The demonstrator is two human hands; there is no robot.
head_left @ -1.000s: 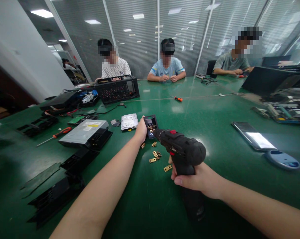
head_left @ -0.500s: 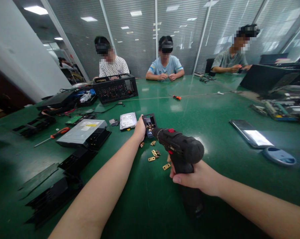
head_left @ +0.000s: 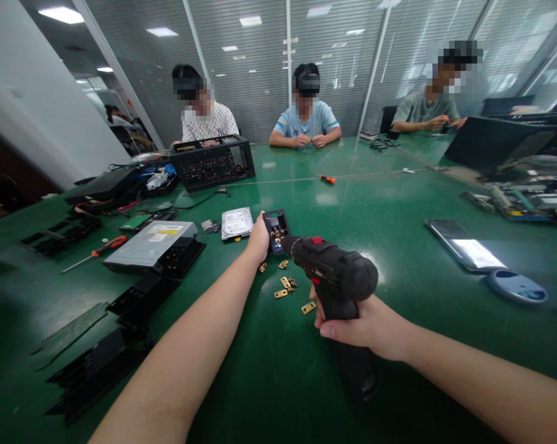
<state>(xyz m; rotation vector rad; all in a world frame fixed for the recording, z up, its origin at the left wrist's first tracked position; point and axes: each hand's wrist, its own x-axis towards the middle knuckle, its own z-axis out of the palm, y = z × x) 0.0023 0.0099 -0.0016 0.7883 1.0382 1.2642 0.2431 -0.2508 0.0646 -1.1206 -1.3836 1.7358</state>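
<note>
My left hand (head_left: 259,239) is closed on a small black terminal block (head_left: 277,228) with brass contacts, holding it upright on the green table (head_left: 389,203). My right hand (head_left: 366,325) grips the handle of a black cordless drill (head_left: 336,277) with red buttons. The drill's tip points into the block's face. Several loose brass pieces (head_left: 288,285) lie on the table just under the drill.
A hard drive (head_left: 236,222), an optical drive (head_left: 151,243), black plastic panels (head_left: 103,364) and a red-handled screwdriver (head_left: 98,251) lie at left. A black computer case (head_left: 211,161) stands farther back. A phone (head_left: 463,246) and a blue mouse (head_left: 516,287) lie at right. Three people sit across the table.
The view has shifted slightly; both hands, the drill and the block keep the same pose.
</note>
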